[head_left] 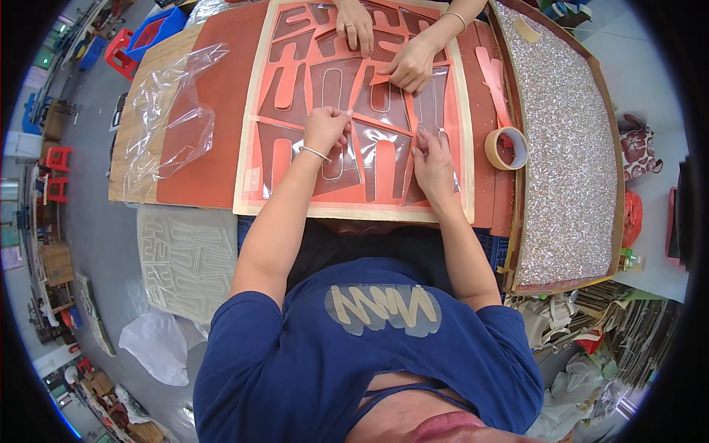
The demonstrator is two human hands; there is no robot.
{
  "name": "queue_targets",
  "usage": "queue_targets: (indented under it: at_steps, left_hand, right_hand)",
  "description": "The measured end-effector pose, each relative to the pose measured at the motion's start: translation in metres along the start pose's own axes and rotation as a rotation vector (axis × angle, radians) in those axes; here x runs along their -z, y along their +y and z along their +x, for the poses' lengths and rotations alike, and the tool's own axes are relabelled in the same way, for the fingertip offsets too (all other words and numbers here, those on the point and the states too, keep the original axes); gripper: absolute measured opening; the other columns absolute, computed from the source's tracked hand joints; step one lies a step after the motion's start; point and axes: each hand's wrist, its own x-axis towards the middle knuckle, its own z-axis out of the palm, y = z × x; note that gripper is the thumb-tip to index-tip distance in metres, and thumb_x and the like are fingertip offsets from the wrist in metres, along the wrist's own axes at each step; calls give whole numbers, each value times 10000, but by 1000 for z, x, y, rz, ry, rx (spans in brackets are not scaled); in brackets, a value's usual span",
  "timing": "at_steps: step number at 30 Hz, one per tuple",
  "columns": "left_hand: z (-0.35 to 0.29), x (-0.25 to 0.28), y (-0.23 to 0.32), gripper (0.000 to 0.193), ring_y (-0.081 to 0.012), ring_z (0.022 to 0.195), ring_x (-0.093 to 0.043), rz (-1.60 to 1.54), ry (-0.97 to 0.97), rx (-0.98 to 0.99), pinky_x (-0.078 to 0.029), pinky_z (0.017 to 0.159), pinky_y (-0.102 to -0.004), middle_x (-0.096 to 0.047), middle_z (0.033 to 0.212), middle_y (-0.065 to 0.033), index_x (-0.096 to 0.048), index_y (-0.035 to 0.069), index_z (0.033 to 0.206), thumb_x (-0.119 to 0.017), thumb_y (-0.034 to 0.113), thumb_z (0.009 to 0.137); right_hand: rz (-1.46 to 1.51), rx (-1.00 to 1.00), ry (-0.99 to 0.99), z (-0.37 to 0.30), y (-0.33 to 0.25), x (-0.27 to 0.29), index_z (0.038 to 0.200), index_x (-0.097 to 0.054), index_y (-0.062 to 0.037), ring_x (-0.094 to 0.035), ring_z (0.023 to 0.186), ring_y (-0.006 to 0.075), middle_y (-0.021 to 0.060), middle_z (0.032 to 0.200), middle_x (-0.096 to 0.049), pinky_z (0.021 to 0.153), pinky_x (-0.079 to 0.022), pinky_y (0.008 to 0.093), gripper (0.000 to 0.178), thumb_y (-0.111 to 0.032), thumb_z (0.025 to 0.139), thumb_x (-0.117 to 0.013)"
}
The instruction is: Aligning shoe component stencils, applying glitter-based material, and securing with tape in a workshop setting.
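A large framed panel (244, 159) with a pale tape border lies on the table. It bears a coral sheet (343, 201) with several shoe-upper-like outlines and glossy brown, film-like areas between coral strips. My left hand (325, 134) is closed in a pinch at the panel's middle, beside a junction of coral strips. My right hand (434, 166) rests near the right side, thumb and fingers drawn together at a strip; what they pinch is hidden. Opposite me, a co-worker's hand (410, 66) holds a coral flap (382, 77), and their other hand (356, 28) touches the sheet.
A tape roll (507, 148) and a coral strip (493, 81) lie right of the panel. Beyond them stands a glittery silver board (569, 148) with a raised edge. Crumpled clear film (170, 122) covers the table's left. Below left is a pale patterned sheet (185, 258).
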Motion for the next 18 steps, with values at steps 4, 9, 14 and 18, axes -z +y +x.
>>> queue_targets:
  at_steps: [4,9,14,18]
  left_hand:
    - [1,3,-2,278,-76,428,-525,-48,-28,26,-408,361,-211,-649,670,-75,-625,-23,800,-670,242,871]
    - [-1,2,-1,275,-84,433,-539,-15,-9,7,-419,363,-219,-651,673,-79,-615,-26,795,-673,235,861]
    - [0,2,1,263,-102,428,-558,16,-8,14,-432,355,-237,-640,649,-79,-610,-36,790,-669,213,849]
    - [1,2,1,244,-124,408,-573,31,1,-8,-447,342,-261,-626,611,-84,-611,-52,788,-643,178,863]
  right_hand:
    - [-93,44,-41,-2,2,-2,1095,-631,-42,-623,794,355,143,956,-589,682,-510,430,239,-110,870,-592]
    - [-202,125,-20,-5,2,-5,1089,-635,-39,-615,760,357,139,946,-566,661,-513,436,231,-129,887,-569]
    - [-285,94,-113,-2,-5,-4,1115,-621,-33,-612,769,364,167,924,-551,670,-516,443,251,-128,893,-553]
    - [-240,43,-122,-5,-9,-3,1106,-610,5,-602,872,384,191,935,-550,725,-517,439,254,-85,873,-568]
